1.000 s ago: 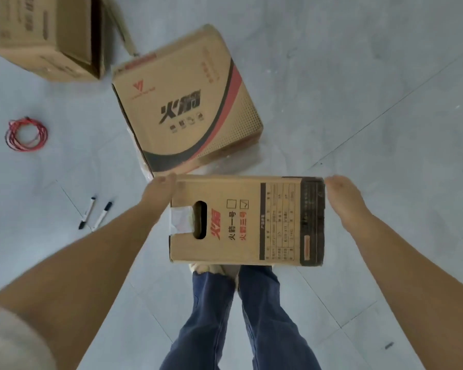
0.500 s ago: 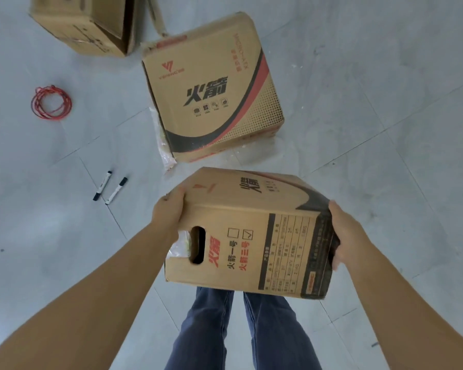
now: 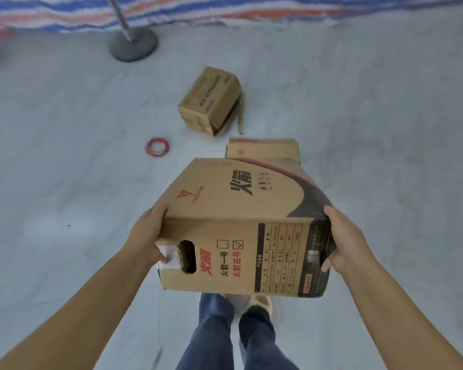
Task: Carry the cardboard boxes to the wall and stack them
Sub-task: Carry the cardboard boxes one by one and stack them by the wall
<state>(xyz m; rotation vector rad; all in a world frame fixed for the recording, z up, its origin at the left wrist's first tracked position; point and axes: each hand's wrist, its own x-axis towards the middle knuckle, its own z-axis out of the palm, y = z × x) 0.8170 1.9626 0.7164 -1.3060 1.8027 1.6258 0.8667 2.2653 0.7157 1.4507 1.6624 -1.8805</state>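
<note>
I hold a brown printed cardboard box (image 3: pixel 241 225) in the air in front of my waist. My left hand (image 3: pixel 147 236) grips its left side beside the oval handle hole. My right hand (image 3: pixel 345 241) grips its right side over the black printed band. Behind it on the floor lies a second printed box (image 3: pixel 262 148), mostly hidden by the carried one. Farther off sits a smaller plain cardboard box (image 3: pixel 211 100) with a loose flap, tilted on the floor.
A red coil of wire (image 3: pixel 157 146) lies on the grey floor left of the boxes. A round metal stand base (image 3: pixel 133 45) with a pole stands at the back. A striped blue, red and white tarp (image 3: pixel 225 9) runs along the far edge.
The box has come up higher and the view has tilted up, so the stand base and the tarp now show. The two markers on the floor have dropped out of view.
</note>
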